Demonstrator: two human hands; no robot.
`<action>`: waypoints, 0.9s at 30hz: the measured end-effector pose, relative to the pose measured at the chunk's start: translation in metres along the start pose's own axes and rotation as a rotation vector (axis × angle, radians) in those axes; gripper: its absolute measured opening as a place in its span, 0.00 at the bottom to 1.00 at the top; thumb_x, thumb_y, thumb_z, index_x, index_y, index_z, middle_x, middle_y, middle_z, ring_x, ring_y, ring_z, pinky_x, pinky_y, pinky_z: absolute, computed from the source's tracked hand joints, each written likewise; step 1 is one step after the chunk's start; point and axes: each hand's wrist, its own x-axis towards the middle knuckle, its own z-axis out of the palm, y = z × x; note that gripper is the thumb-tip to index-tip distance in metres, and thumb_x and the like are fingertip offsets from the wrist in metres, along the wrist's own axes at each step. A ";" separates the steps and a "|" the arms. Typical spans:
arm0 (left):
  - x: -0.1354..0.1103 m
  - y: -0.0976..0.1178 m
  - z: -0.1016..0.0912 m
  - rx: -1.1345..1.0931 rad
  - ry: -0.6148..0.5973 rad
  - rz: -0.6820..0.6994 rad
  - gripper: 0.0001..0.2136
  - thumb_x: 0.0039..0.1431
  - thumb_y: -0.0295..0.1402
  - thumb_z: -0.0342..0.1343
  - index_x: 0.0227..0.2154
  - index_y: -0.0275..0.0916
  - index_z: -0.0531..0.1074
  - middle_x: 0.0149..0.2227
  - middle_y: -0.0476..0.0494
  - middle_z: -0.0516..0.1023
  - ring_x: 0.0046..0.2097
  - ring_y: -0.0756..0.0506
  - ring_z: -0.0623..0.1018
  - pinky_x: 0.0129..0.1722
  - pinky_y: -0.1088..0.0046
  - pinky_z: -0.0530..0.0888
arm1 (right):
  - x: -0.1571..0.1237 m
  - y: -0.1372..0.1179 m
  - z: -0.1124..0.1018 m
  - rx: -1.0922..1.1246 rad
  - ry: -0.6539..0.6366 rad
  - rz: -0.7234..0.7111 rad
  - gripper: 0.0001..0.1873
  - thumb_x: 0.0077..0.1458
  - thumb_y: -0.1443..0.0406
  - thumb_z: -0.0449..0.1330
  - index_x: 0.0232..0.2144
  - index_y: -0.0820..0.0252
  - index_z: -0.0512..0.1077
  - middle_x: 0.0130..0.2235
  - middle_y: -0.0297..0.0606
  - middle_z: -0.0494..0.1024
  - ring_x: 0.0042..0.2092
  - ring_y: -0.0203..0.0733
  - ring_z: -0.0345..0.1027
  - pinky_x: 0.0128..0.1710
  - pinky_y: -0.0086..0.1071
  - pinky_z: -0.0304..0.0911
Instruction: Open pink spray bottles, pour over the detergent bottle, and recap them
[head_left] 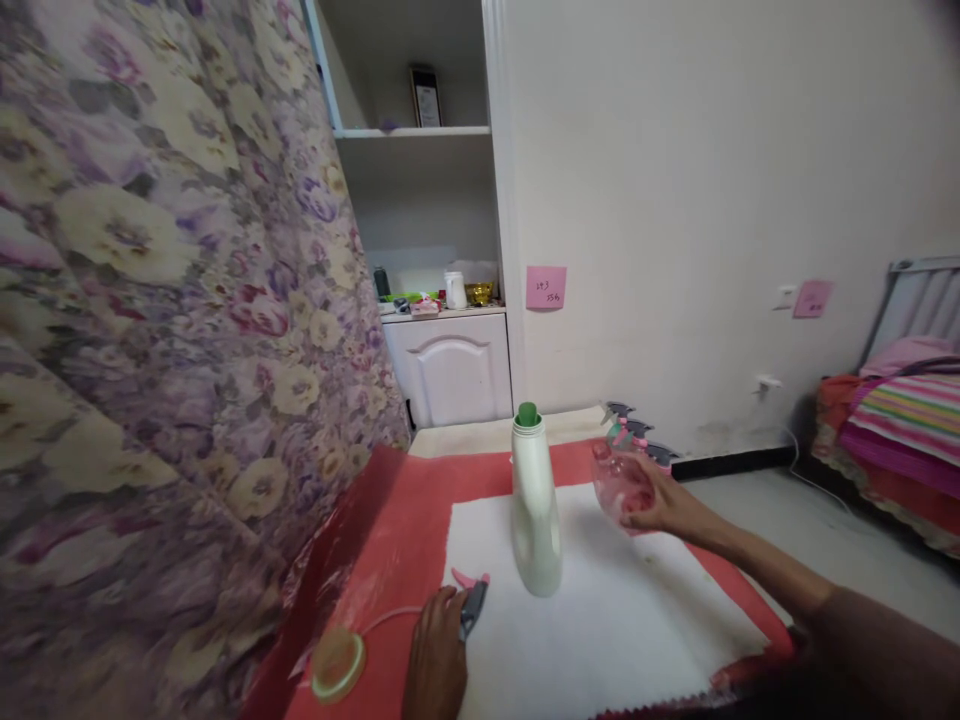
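Note:
My left hand [436, 655] is closed around a grey spray head [472, 610] with a pink trigger, low over the table's left part. A thin dip tube [390, 615] runs leftward from it. My right hand [656, 495] grips a clear, pinkish spray bottle [619, 485] above the right side of the white sheet, its fingers wrapped round the body. Between my hands stands a tall pale green detergent bottle [536, 520], upright and uncapped, with a green spout [528, 412] in its neck. A round pale green cap [337, 663] lies left of my left hand.
Several spray bottles with grey heads [637, 428] stand at the table's back right corner. The white sheet [600, 620] lies over a red table cover [390, 530]. A floral curtain [187, 350] hangs close on the left. Behind are a shelf cabinet [450, 365] and, right, a bed [900, 420].

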 end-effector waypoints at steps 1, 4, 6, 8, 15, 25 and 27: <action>-0.001 -0.002 0.001 0.002 -0.010 -0.013 0.27 0.51 0.18 0.42 0.52 0.41 0.72 0.52 0.40 0.74 0.56 0.40 0.71 0.56 0.54 0.71 | 0.013 -0.008 -0.007 -0.056 -0.014 -0.027 0.43 0.42 0.61 0.67 0.60 0.50 0.57 0.58 0.44 0.67 0.57 0.55 0.64 0.55 0.49 0.63; -0.004 -0.007 0.007 -0.003 -0.024 -0.017 0.27 0.50 0.19 0.43 0.52 0.39 0.71 0.53 0.39 0.74 0.56 0.40 0.71 0.57 0.55 0.70 | 0.050 -0.029 -0.022 -0.230 0.030 -0.067 0.45 0.41 0.62 0.67 0.61 0.55 0.55 0.57 0.47 0.65 0.56 0.55 0.64 0.54 0.48 0.63; -0.006 -0.011 0.012 -0.009 -0.012 -0.008 0.27 0.50 0.19 0.43 0.52 0.39 0.71 0.53 0.39 0.74 0.56 0.40 0.72 0.57 0.55 0.70 | 0.069 -0.042 -0.028 -0.344 0.037 -0.092 0.44 0.42 0.63 0.66 0.61 0.56 0.56 0.56 0.47 0.65 0.55 0.54 0.64 0.52 0.45 0.63; -0.006 -0.015 0.015 -0.009 0.007 -0.001 0.27 0.50 0.18 0.43 0.52 0.41 0.71 0.53 0.40 0.75 0.56 0.41 0.73 0.57 0.56 0.71 | 0.085 -0.054 -0.031 -0.469 0.027 -0.120 0.43 0.43 0.63 0.66 0.61 0.56 0.56 0.54 0.47 0.65 0.52 0.52 0.65 0.49 0.43 0.64; -0.007 -0.022 0.023 0.033 0.035 0.055 0.28 0.47 0.18 0.44 0.52 0.41 0.72 0.52 0.41 0.76 0.54 0.40 0.74 0.54 0.57 0.74 | 0.120 -0.074 -0.032 -0.766 0.026 -0.166 0.45 0.41 0.65 0.69 0.61 0.56 0.57 0.52 0.48 0.65 0.50 0.54 0.63 0.43 0.39 0.63; -0.009 -0.019 0.021 0.050 0.067 0.049 0.26 0.51 0.18 0.43 0.51 0.41 0.72 0.51 0.40 0.76 0.53 0.40 0.74 0.53 0.57 0.74 | 0.131 -0.092 -0.030 -0.920 0.002 -0.261 0.46 0.40 0.67 0.68 0.62 0.54 0.57 0.53 0.48 0.66 0.49 0.53 0.62 0.45 0.40 0.62; -0.008 -0.017 0.018 0.043 0.059 0.037 0.25 0.52 0.19 0.43 0.51 0.41 0.72 0.51 0.40 0.76 0.54 0.40 0.74 0.54 0.56 0.74 | 0.133 -0.094 -0.030 -0.946 0.009 -0.278 0.46 0.40 0.68 0.67 0.62 0.54 0.57 0.53 0.48 0.66 0.49 0.54 0.62 0.45 0.41 0.62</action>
